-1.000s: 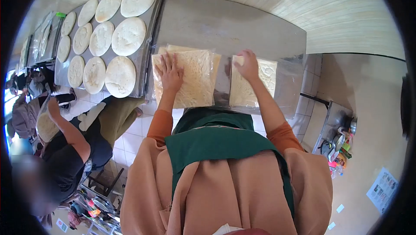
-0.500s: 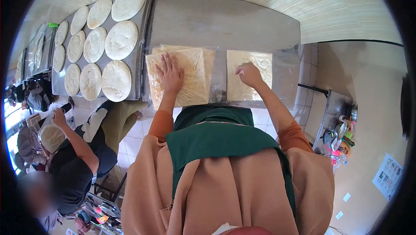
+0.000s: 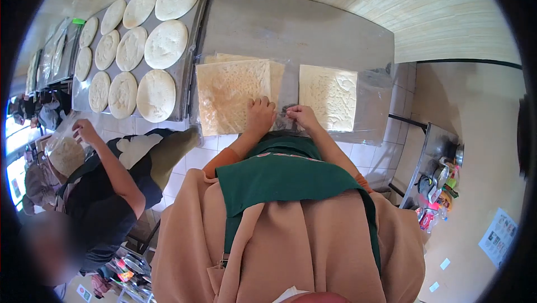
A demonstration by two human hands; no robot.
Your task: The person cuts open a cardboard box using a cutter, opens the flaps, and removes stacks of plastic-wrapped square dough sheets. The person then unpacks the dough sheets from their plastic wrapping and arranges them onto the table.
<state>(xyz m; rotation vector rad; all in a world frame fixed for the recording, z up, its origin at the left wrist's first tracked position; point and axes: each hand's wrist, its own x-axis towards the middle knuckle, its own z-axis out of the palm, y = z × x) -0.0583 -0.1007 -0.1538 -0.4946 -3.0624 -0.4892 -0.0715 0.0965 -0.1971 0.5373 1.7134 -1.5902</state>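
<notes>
A stack of thin, square, browned flatbreads (image 3: 229, 88) lies in clear plastic in front of me. My left hand (image 3: 260, 117) rests at its lower right edge with fingers curled together; what they hold, if anything, is hidden. To the right, a paler square flatbread (image 3: 329, 97) lies on or in a clear plastic bag (image 3: 372, 102) that spreads past its right side. My right hand (image 3: 303, 117) is beside this bread's lower left corner, thumb and fingers pinching the crumpled clear plastic between the two breads. Both hands are close together near the table's front edge.
A metal table (image 3: 291, 23) carries the square breads. On its left, a metal tray (image 3: 187, 51) holds several round flatbreads (image 3: 166, 44). Another person (image 3: 120, 180) in dark clothing is at left, one hand raised near a plastic bag. A side table (image 3: 419, 163) with packages stands right.
My left hand has slid right and down from the middle of the browned stack to its edge. My right hand has left the paler bread's top and moved to its lower left corner.
</notes>
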